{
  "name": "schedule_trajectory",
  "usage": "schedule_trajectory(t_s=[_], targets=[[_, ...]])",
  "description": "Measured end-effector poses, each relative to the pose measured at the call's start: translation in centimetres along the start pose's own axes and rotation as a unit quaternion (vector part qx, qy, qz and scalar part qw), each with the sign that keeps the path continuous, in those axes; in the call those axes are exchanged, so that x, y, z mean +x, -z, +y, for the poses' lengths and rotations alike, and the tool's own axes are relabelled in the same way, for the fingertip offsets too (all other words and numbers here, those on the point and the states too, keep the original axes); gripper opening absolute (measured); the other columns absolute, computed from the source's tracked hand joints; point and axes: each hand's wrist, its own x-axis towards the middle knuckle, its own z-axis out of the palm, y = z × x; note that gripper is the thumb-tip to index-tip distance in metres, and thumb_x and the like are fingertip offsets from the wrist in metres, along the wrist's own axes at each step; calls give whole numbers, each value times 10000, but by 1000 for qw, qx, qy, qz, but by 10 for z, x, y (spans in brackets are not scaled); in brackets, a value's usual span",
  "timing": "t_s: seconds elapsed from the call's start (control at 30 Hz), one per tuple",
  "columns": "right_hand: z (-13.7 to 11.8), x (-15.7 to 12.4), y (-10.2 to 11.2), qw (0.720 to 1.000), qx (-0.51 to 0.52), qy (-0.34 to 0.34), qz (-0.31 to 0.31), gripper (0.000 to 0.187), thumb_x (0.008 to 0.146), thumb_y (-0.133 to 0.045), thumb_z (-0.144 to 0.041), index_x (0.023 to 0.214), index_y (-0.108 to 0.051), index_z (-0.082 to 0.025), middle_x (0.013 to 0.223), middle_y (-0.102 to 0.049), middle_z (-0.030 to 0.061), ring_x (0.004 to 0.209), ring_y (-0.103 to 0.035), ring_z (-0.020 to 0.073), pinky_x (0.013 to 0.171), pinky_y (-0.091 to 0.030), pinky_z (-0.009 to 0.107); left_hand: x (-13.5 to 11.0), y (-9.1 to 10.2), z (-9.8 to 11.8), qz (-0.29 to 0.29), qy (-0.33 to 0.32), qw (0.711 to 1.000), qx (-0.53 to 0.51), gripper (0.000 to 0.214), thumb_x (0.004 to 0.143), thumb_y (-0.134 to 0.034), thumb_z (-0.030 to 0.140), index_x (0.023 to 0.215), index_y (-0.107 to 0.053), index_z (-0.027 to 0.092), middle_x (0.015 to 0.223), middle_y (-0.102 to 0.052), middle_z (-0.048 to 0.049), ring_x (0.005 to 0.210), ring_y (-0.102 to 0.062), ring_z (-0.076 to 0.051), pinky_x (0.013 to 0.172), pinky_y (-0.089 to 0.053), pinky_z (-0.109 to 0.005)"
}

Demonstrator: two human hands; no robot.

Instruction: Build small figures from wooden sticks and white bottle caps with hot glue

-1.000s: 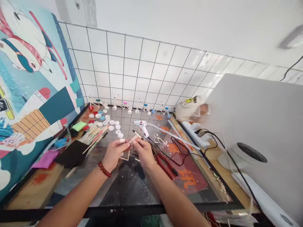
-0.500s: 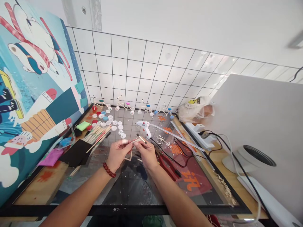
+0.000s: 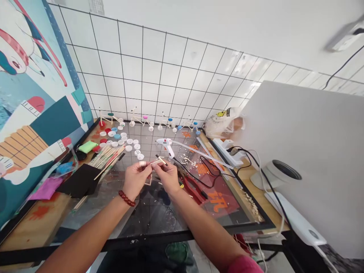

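My left hand (image 3: 134,179), with a white wrap on one finger and a red bead bracelet, is closed in a pinch. My right hand (image 3: 168,176) pinches close against it. Between the fingertips is a small piece of thin wooden sticks (image 3: 160,160) with black ends, partly hidden by the fingers. Beneath the hands, a bent light stick frame (image 3: 149,180) lies on the glass tabletop. A white hot glue gun (image 3: 167,145) rests just beyond the hands, a long clear glue stick in its back. Red-handled pliers (image 3: 191,186) lie beside my right hand.
Several bottle caps (image 3: 129,142) and a bundle of wooden sticks (image 3: 106,159) lie at left, near black sheets (image 3: 81,181). Small stick models with caps (image 3: 139,120) line the back edge. A power strip (image 3: 227,151) with cords and a grey-white pot (image 3: 273,175) stand at right.
The camera view has shifted, so the whole bench appears further left and slightly higher. My hands keep the same pinch on the stick piece, with little visible movement.
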Motion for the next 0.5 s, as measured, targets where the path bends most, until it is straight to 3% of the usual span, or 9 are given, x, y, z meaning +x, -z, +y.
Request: schedule_trajectory(t_s=[0.23,0.5], targets=[[-3,-1,-4,1000,7,-10,27,194,726,-767,-363,648,-698,-199,753,-726,14,726,-643,177,748,-527,329,0,-4,-3,16,-10,1000,-8,208,630,-788,316,744,-761,144,602,-684,7,473,-555,-82,449,-467,-174],[6,-3,-3,999,-28,0,36,172,757,-743,-367,709,-742,-202,794,-751,29,771,-658,189,771,-535,331,-1,-4,-2,13,-11,1000,-12,181,632,-761,291,750,-769,154,611,-696,6,486,-569,-95,470,-493,-190]])
